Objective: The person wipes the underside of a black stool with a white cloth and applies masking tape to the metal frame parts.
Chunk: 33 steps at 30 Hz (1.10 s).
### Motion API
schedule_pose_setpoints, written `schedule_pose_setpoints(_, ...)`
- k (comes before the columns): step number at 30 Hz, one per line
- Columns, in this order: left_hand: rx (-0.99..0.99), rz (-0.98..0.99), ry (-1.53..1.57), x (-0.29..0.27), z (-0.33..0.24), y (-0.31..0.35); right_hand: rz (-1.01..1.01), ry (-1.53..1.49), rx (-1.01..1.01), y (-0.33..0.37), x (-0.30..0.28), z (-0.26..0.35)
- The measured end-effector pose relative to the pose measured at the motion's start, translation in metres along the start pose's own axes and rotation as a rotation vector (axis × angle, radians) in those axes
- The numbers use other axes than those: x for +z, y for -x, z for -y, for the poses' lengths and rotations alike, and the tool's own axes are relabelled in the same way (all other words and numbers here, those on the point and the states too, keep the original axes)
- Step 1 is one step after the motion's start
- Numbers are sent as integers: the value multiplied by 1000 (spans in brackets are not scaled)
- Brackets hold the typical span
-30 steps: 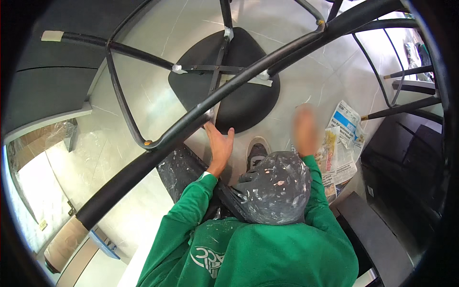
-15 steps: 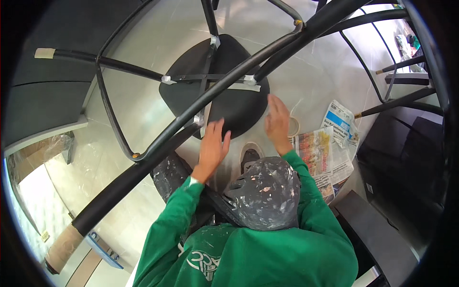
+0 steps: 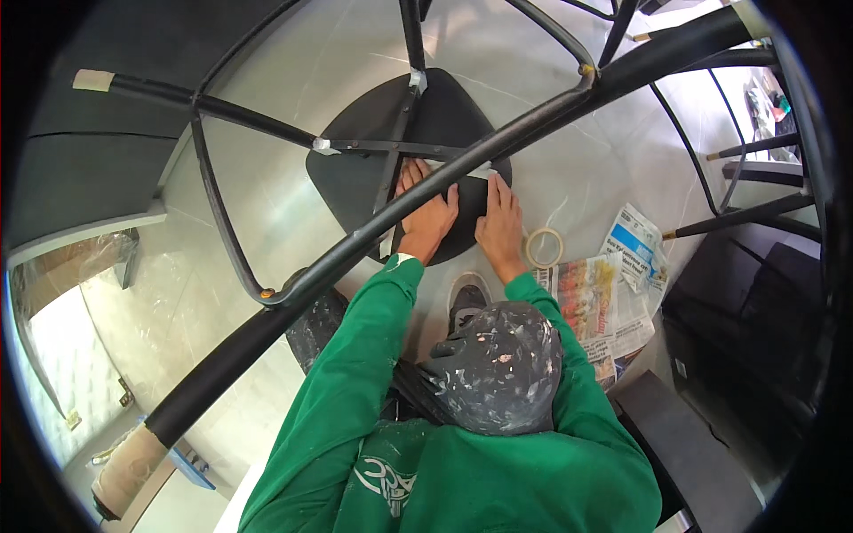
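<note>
A black chair lies upside down on the pale floor, its round seat (image 3: 355,169) down and its thin metal legs (image 3: 267,129) pointing up. My left hand (image 3: 428,218) lies flat on the seat's underside, partly behind a thick black tube (image 3: 498,142) that crosses in front of it. Just right of it, my right hand (image 3: 502,226) rests flat with its fingers together, the fingertips at a strip of white tape (image 3: 480,172) on the tube. Neither hand holds anything. A roll of masking tape (image 3: 544,247) sits on the floor beside my right hand.
Sheets of newspaper (image 3: 613,284) are spread on the floor at the right. More black chair legs (image 3: 755,169) and dark furniture panels (image 3: 764,311) stand at the far right. My bent knee in paint-spattered dark trousers (image 3: 493,364) and a shoe (image 3: 466,298) lie below the hands.
My right hand has swung left from above the newspaper onto the chair seat. My left hand has slid forward onto the seat, next to it.
</note>
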<state>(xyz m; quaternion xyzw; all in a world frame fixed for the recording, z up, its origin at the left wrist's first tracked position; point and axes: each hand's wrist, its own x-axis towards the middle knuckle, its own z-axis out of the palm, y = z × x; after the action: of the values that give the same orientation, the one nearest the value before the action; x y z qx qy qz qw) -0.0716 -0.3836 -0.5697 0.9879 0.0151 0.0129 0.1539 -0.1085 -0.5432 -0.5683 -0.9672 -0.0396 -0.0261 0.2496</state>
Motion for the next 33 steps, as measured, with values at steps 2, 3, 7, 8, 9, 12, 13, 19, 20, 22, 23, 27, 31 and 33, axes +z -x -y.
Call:
schedule_pose_setpoints(2,-50,-2,0,1,-4,-6,-3,15,-2,-1,2,-1)
schedule_pose_setpoints(3,-58,6,-6,2,-4,-12,-10,9,-4,-4,3,-2)
schedule_pose_setpoints(7,-74,50,28,1,-2,-16,5,16,-2,-2,6,2)
schedule_pose_setpoints(8,-41,28,8,0,-6,-10,10,26,-2,-2,7,2)
schedule_pose_setpoints(9,-9,6,-13,0,-11,-3,-18,21,-17,-3,9,-1)
schedule_pose_setpoints(12,109,88,140,-1,-26,22,-91,18,-45,0,15,-12)
schedule_pose_setpoints(13,148,116,172,-3,-26,25,-92,14,-49,-1,15,-12)
schedule_pose_setpoints(19,-3,13,159,-11,-7,11,-6,-16,-15,-1,11,-2)
schedule_pose_setpoints(20,0,20,152,-13,-6,9,-14,-25,-18,-2,11,-2)
schedule_pose_setpoints(22,-19,54,246,-21,-6,9,3,-52,-10,-1,11,-1)
schedule_pose_setpoints(23,-35,83,352,-29,-8,15,8,-61,-1,0,11,-3)
schedule_pose_setpoints(27,-60,97,700,-66,5,72,-46,-237,120,-5,10,-17)
schedule_pose_setpoints(31,-561,350,1006,-107,79,137,-164,-658,211,-41,-26,-31)
schedule_pose_setpoints(33,-635,144,1063,-134,81,146,-197,-943,169,-78,-77,-18)
